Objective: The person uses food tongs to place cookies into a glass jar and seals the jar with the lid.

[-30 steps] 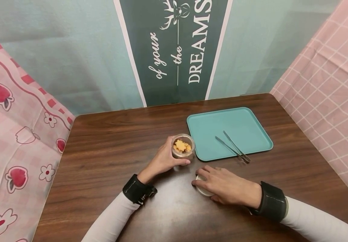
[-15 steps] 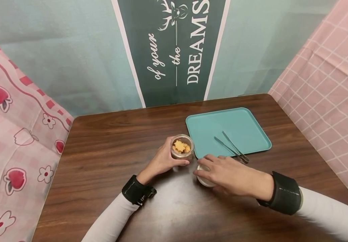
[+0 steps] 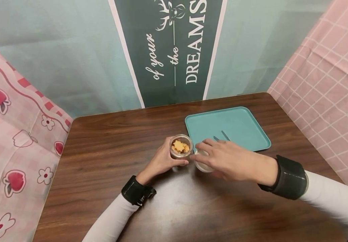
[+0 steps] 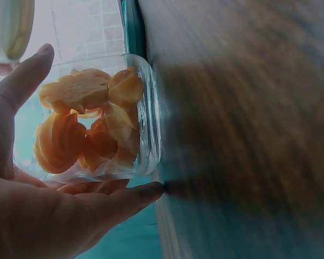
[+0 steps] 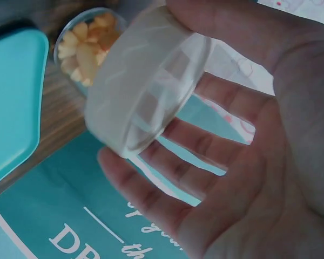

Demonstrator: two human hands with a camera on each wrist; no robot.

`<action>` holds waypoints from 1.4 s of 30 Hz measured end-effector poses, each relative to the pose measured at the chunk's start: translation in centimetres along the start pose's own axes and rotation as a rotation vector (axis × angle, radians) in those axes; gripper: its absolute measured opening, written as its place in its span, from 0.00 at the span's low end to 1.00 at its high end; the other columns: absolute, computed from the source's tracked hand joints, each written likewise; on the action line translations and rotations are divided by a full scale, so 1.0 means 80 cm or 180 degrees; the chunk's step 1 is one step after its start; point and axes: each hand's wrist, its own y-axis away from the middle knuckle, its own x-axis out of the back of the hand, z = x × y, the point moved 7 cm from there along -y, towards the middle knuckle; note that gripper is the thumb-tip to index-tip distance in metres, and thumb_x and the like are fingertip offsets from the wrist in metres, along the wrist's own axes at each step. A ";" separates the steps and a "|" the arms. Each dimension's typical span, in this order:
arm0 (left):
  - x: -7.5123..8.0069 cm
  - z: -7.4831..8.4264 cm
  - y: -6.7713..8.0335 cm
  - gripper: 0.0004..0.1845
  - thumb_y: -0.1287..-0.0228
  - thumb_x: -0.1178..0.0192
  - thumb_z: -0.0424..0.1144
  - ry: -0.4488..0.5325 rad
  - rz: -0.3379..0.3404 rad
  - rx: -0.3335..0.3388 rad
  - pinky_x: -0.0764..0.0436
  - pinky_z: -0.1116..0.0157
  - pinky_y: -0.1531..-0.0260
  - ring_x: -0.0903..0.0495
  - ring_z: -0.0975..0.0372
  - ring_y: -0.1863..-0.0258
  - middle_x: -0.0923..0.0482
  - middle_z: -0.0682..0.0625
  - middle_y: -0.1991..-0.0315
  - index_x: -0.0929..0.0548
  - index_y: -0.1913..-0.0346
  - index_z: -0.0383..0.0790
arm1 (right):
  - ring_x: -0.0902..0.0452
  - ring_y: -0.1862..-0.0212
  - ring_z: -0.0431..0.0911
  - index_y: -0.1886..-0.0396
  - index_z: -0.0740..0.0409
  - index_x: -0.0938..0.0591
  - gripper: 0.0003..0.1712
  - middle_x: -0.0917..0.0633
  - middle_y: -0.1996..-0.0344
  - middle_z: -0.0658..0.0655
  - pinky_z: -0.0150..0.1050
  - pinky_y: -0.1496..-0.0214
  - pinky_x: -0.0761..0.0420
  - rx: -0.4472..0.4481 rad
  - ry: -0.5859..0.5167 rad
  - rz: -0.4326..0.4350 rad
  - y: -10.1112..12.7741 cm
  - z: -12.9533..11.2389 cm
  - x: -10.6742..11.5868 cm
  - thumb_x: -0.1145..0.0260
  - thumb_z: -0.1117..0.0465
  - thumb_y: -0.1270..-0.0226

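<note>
A small clear glass jar [image 3: 180,156] stands uncovered on the table, holding several yellow-orange cookies [image 3: 179,146], one flower-shaped. My left hand [image 3: 161,158] grips its side, thumb in front and fingers behind; the left wrist view shows the cookies [image 4: 75,94] through the glass. In my right hand [image 3: 226,160] is a whitish round lid [image 3: 202,167], raised just right of the jar. The right wrist view has the lid [image 5: 132,81] tilted, pinched between thumb and fingertips around its edge, its inner side facing the palm. Lid and jar appear apart.
A turquoise tray [image 3: 237,121] lies behind my right hand. Metal tongs [image 3: 226,135] rest on it, mostly hidden by that hand. The brown wooden table [image 3: 116,134] ends at a green curtain behind, with pink cloths at both sides.
My right hand has lifted the lid from the table and carried it up and left, close to the jar, now covering much of the tongs. My left hand keeps its grip in place.
</note>
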 end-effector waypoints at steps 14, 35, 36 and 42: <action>0.002 -0.002 -0.002 0.52 0.49 0.15 0.47 -0.0073 -0.0003 0.0027 0.23 0.49 0.37 0.21 0.50 0.38 0.23 0.41 0.34 0.35 0.25 0.39 | 0.22 0.46 0.54 0.32 0.51 0.20 0.42 0.21 0.42 0.58 0.48 0.62 0.14 0.0014 -0.0072 -0.0027 -0.037 0.031 0.009 0.13 0.52 0.47; -0.001 -0.004 -0.001 0.54 0.45 0.17 0.46 0.0023 -0.0160 0.0068 0.20 0.49 0.41 0.21 0.48 0.39 0.26 0.38 0.34 0.39 0.22 0.38 | 0.22 0.47 0.53 0.30 0.47 0.22 0.41 0.21 0.42 0.57 0.46 0.58 0.14 0.0079 -0.0376 -0.0130 -0.097 0.034 -0.003 0.15 0.49 0.42; -0.001 -0.004 -0.001 0.54 0.45 0.17 0.46 0.0028 -0.0164 0.0058 0.20 0.49 0.41 0.21 0.48 0.39 0.27 0.39 0.33 0.40 0.22 0.38 | 0.22 0.47 0.53 0.30 0.47 0.22 0.41 0.21 0.42 0.57 0.47 0.58 0.14 0.0077 -0.0376 -0.0144 -0.099 0.034 -0.003 0.15 0.48 0.43; 0.000 -0.003 -0.002 0.53 0.45 0.17 0.45 0.0031 -0.0176 -0.0057 0.20 0.51 0.40 0.20 0.50 0.40 0.25 0.40 0.35 0.38 0.21 0.38 | 0.21 0.47 0.53 0.32 0.46 0.21 0.40 0.20 0.44 0.57 0.47 0.59 0.13 0.0027 -0.0326 -0.0203 -0.110 0.033 -0.008 0.15 0.48 0.43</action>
